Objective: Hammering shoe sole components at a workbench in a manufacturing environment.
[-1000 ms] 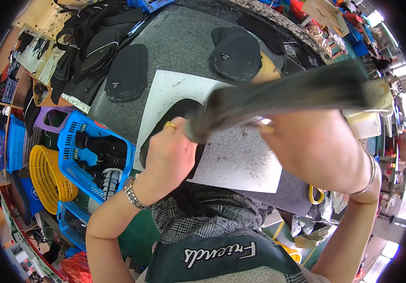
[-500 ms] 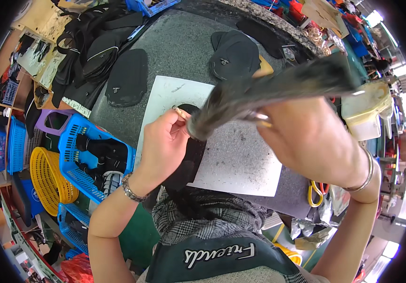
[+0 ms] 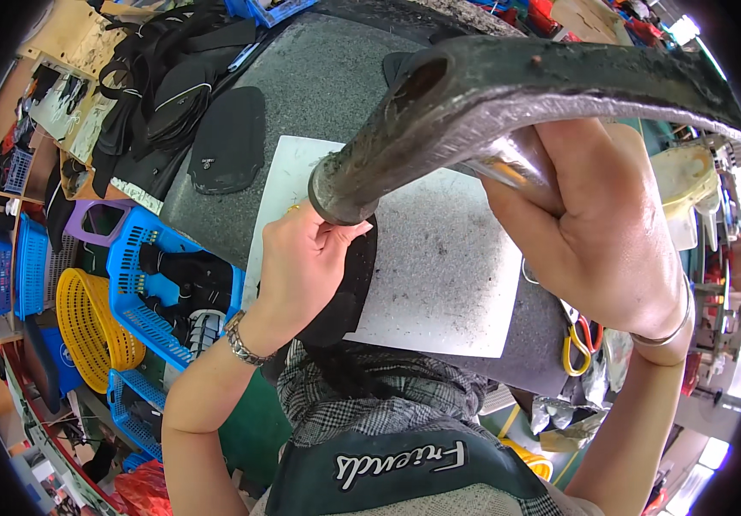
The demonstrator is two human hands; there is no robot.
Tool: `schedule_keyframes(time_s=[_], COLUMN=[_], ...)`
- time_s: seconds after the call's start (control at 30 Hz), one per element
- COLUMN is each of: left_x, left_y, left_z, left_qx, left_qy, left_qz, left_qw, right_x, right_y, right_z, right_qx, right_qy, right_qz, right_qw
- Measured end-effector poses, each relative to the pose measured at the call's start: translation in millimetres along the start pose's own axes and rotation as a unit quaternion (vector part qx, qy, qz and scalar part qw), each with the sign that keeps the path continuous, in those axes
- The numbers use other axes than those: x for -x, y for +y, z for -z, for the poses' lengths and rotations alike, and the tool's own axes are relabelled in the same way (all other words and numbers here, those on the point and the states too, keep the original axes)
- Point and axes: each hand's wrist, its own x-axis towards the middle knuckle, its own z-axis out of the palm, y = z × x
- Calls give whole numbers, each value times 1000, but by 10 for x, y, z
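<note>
My right hand (image 3: 602, 232) is wrapped round the shiny metal handle of a worn hammer (image 3: 465, 120), raised high and large in the picture. Its round striking face hangs over the fingertips of my left hand (image 3: 301, 267), and I cannot tell if they touch. The left thumb and fingers are pinched together above a black padded piece (image 3: 357, 279). A small yellowish bit shows at those fingers, but what they hold is mostly hidden. Under the black piece lies a white board (image 3: 439, 301) with dark specks.
A flat black panel (image 3: 228, 142) and a heap of black straps and pieces (image 3: 164, 95) lie at the far left. Scissors (image 3: 575, 351) with yellow and red handles rest at the right. Blue baskets (image 3: 177, 288) and a yellow basket (image 3: 95, 331) stand left of the table.
The hammer has swung up nearer the camera, its face still over my left fingers. The small pale piece seen between those fingers is now mostly covered. My left hand has barely moved.
</note>
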Motion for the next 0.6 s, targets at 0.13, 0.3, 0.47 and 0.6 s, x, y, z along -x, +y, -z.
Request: schedule_keyframes(time_s=[0.13, 0.3, 0.47, 0.6], left_x=[3, 34, -29, -27], left_y=[16, 50, -60, 75], left_z=[-44, -72, -14, 13], left_qx=[26, -213, 44, -28], left_qy=[16, 2, 29, -2], left_qz=[4, -169, 49, 19], left_qw=[1000, 962, 997, 999], right_x=[4, 5, -7, -232], right_y=[194, 281, 191, -184], right_z=[-41, -174, -89, 54], right_qx=[50, 191, 177, 73], right_qy=[27, -130, -68, -134], right_qz=[151, 137, 131, -240], right_qw=[987, 963, 973, 959])
